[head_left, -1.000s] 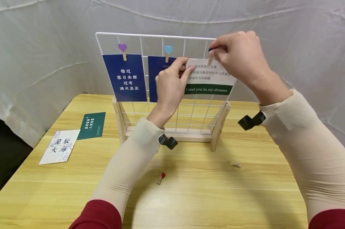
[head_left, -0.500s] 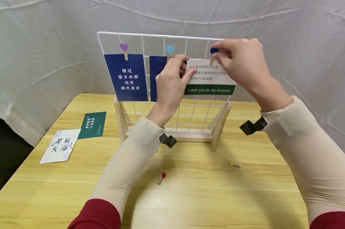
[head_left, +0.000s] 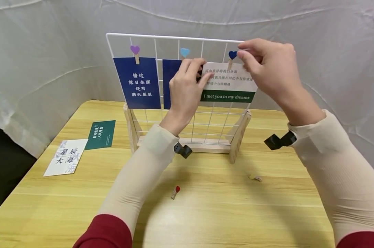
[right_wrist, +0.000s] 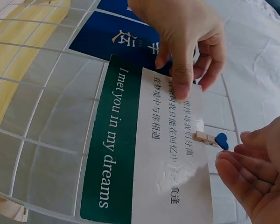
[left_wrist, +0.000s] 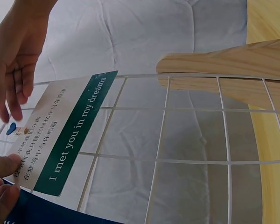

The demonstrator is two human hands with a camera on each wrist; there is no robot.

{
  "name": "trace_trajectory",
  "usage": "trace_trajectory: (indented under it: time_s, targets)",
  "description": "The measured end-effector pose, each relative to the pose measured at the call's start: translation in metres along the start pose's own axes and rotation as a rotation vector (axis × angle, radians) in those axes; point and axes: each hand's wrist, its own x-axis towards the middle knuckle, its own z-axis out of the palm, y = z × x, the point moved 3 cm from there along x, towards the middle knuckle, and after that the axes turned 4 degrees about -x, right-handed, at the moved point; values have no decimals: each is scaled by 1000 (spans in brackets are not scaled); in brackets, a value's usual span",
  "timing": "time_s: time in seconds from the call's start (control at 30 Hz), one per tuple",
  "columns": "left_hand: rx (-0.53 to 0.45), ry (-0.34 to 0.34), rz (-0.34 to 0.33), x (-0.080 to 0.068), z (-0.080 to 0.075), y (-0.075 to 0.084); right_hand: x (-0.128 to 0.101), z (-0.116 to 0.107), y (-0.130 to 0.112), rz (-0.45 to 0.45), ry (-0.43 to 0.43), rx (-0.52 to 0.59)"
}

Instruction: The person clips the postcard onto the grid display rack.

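card (head_left: pixel 228 82) | pegged on grid | left hand (head_left: pixel 187 88) pinches edge | right hand (head_left: pixel 269 70) loose, beside peg (head_left: pixel 231 57)

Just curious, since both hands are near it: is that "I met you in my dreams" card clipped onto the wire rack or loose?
Clipped on. A dark-blue heart clothespin grips the card by its top edge; the right hand is off it.
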Motion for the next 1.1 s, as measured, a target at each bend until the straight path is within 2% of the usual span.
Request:
trace_trajectory:
  time_s: [0.27, 0.47, 0.6, 0.7, 0.87, 0.97, 1.1]
  targets:
    - [-59, -4, -1, -3, -2, -2, -22, -7, 16, 27, 108, 167]
    - [-129, 12, -22, -6, -6, -3, -37, -10, 37, 80, 184, 352]
    - [-162, 11, -36, -7, -8, -5, -48, -10, 50, 125, 213, 477]
    - [-167, 5, -47, -8, -11, -7, -58, -8, 59, 154, 211, 522]
    - [-177, -42, -95, -9, -11, -6, -72, 1, 71, 179, 208, 519]
    - [-184, -56, -109, -9, -10, -6, -79, 8, 76, 213, 197, 427]
    - [-192, -46, -107, -11, -11, -6, -85, 20, 80, 269, 109, 280]
